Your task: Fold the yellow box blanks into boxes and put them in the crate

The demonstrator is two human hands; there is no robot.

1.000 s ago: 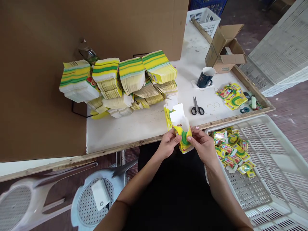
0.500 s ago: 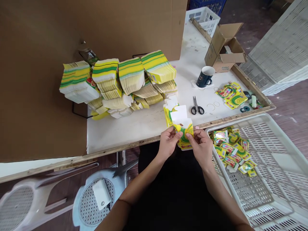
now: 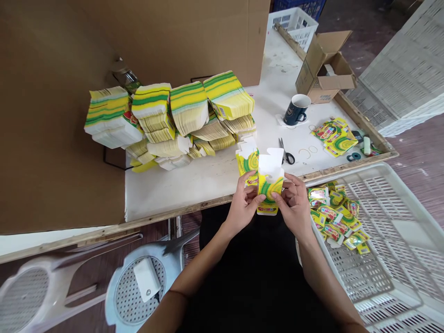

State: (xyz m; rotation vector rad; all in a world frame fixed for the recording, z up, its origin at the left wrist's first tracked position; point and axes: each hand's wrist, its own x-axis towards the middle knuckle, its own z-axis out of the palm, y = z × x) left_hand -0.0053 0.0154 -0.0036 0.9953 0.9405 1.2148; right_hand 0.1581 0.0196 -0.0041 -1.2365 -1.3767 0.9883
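Note:
Between my two hands is a small yellow-and-green printed carton, its white flaps standing up at the top. My left hand grips its left edge, thumb on the front face. On the opposite edge my right hand pinches it the same way; the fingers behind are partly hidden. Just beyond my left hand, flat cartons lie at the table's front. Black-handled scissors rest behind the held carton, which covers part of them. Bundled stacks of flat cartons are piled on the left of the table.
At my right stands a white plastic crate holding several finished-looking cartons. A dark mug, an open cardboard box and loose flat cartons occupy the table's right side. A blue stool carries a white device.
The carton in my hands has shifted slightly right and turned more upright, now covering part of the scissors. My fingers have spread more along its sides.

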